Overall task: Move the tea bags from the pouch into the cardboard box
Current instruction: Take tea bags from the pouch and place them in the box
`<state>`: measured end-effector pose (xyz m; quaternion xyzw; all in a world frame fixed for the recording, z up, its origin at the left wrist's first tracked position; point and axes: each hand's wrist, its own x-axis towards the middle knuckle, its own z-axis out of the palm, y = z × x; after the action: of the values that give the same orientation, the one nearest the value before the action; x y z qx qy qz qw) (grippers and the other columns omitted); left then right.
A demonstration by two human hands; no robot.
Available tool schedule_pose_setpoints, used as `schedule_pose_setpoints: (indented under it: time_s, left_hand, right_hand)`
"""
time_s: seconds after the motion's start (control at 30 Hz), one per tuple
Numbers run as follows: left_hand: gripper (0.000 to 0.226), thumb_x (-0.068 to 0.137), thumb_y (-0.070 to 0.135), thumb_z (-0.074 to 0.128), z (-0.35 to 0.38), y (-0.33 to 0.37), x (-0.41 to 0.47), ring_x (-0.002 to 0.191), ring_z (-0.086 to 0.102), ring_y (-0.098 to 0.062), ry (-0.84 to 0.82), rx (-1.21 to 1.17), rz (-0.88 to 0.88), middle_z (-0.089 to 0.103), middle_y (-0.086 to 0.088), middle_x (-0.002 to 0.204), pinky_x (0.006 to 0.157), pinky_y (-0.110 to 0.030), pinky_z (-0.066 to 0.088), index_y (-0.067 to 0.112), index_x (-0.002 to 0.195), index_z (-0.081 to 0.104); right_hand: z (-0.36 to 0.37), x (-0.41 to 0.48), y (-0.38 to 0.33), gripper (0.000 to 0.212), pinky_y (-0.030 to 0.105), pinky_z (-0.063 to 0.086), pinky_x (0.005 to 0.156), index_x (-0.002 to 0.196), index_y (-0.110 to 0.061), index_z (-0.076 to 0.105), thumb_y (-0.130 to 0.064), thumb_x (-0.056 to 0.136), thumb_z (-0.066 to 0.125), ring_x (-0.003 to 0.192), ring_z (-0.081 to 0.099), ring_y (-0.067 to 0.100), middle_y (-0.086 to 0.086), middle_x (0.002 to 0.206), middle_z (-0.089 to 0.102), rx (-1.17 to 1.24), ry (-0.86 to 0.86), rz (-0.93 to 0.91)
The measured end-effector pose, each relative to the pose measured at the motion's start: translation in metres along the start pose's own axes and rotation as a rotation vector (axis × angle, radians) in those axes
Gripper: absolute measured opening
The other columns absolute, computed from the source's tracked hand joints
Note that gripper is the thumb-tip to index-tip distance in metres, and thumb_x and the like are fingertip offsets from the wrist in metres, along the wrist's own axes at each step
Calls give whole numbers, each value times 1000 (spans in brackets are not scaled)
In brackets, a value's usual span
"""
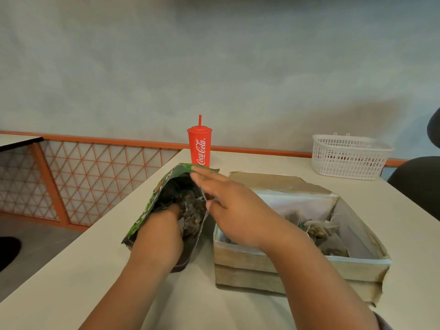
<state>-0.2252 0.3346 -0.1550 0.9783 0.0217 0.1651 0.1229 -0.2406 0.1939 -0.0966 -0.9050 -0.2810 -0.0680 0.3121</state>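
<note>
A green and black pouch (147,210) lies open on the table, its mouth facing me. Dark tea bags (190,210) show inside it. My left hand (159,236) reaches into the mouth, and its fingers are hidden among the bags. My right hand (238,210) pinches the pouch's right rim between thumb and fingers and holds it up. Just to the right stands the open cardboard box (262,263), lined in pale material. Several tea bags (316,231) lie in its right half. My right forearm crosses over the box's near left corner.
A red Coca-Cola cup (199,146) with a straw stands right behind the pouch. A white plastic basket (350,156) sits at the back right of the beige table (95,270). A dark chair (419,182) is at the right edge. The table's left edge drops to the floor.
</note>
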Motion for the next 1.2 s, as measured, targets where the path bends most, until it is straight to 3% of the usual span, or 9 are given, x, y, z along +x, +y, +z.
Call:
schedule_pose_setpoints:
  time_s: [0.17,0.27,0.33,0.43,0.53,0.63,0.77,1.03,1.2]
  left_hand:
    - [45,80,5,58,-17,-5,-20,87,61,-27,184,-283,22,68,0,92,74,-31,47,22,121,58]
    - [41,78,-3,65,-25,-15,-30,76,62,-10,236,-536,4,64,13,82,69,-20,48,23,109,66]
    - [40,77,-3,67,-30,-18,-36,72,59,1,219,-704,-20,65,16,82,61,-5,41,31,97,65]
    - [44,75,-9,68,-36,-20,-39,66,60,4,147,-960,-21,69,8,81,60,-9,45,34,86,65]
    - [44,72,-15,66,-38,-18,-42,60,60,1,102,-1164,-11,72,5,81,57,-9,49,27,85,68]
    - [41,72,-16,65,-38,-14,-44,61,60,-2,82,-1247,18,72,5,82,58,-10,50,22,85,68]
    - [38,72,-17,63,-38,-10,-45,63,61,-3,100,-1286,46,73,3,83,60,-10,51,18,86,68]
    - [31,76,-10,64,-29,-6,-45,65,62,1,204,-1209,21,72,11,77,63,-8,50,21,82,69]
    - [22,79,4,69,-24,-15,-42,89,58,-5,416,-678,159,59,17,94,73,-13,47,26,78,69]
  right_hand:
    - [-1,1,5,57,11,10,107,146,-27,24,-5,96,39,140,11,1,-19,153,14,17,-12,31]
    - [4,2,8,56,24,19,115,145,-26,27,-5,95,40,140,19,4,-19,153,16,76,-30,60]
    - [6,2,9,55,28,21,115,145,-25,28,-7,95,43,139,21,5,-19,153,17,89,-63,77]
    - [5,0,11,54,29,25,114,144,-25,31,-14,94,50,137,27,8,-16,152,21,71,-103,90]
    - [1,-3,6,53,24,38,100,139,-30,40,-19,89,58,125,43,8,-12,144,39,154,-120,102]
    - [-4,-6,2,42,17,45,78,125,-31,57,-16,86,63,94,56,1,-18,106,60,225,-113,84]
    - [-9,-6,1,12,8,39,60,88,-21,71,-12,85,63,65,53,-6,-20,67,58,208,-34,35]
    - [-24,-9,-1,14,5,41,58,80,-21,72,-10,84,64,60,54,-7,-18,63,60,156,86,28]
    - [-53,-23,4,26,5,43,57,72,-29,66,-4,82,65,62,56,-2,-14,68,63,164,297,33]
